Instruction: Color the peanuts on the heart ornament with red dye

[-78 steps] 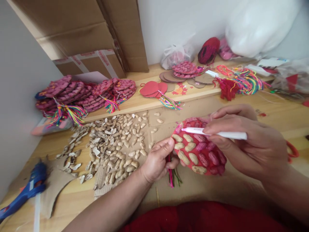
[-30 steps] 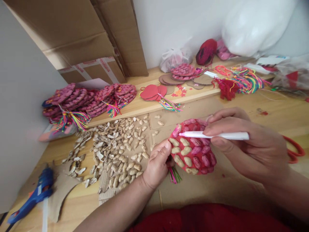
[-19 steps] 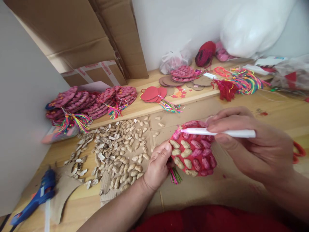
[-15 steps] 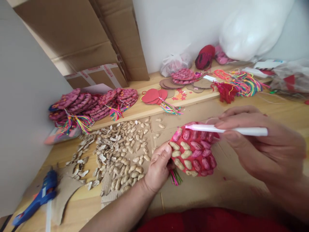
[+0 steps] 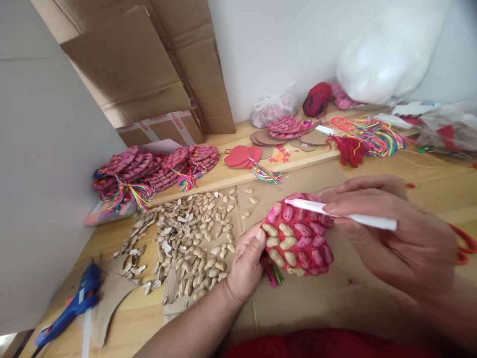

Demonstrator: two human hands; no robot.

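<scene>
My left hand (image 5: 249,261) grips the left edge of a red peanut-covered plaque (image 5: 298,233), thumb on its front. Rows of peanut shells cover the plaque; those at the top and right are pink, while several at the lower left keep their tan colour. A tassel (image 5: 275,276) with pink and green strands hangs below it. Between the thumb and fingers of my right hand (image 5: 387,233) is a white marker (image 5: 357,216) with a pink tip. That tip is at the plaque's upper edge, by the pink shells; whether it touches cannot be made out.
Loose peanut shells (image 5: 197,243) spread over cardboard at the left. A blue glue gun (image 5: 74,308) lies at the lower left. Finished pink plaques (image 5: 160,166), red discs (image 5: 240,155), tassels (image 5: 380,136) and a yarn ball (image 5: 316,99) line the raised back shelf.
The marker has tilted so its back end sits lower, and its tip has shifted slightly along the plaque's top. The whole view has shifted a little. Both hands keep their grips.
</scene>
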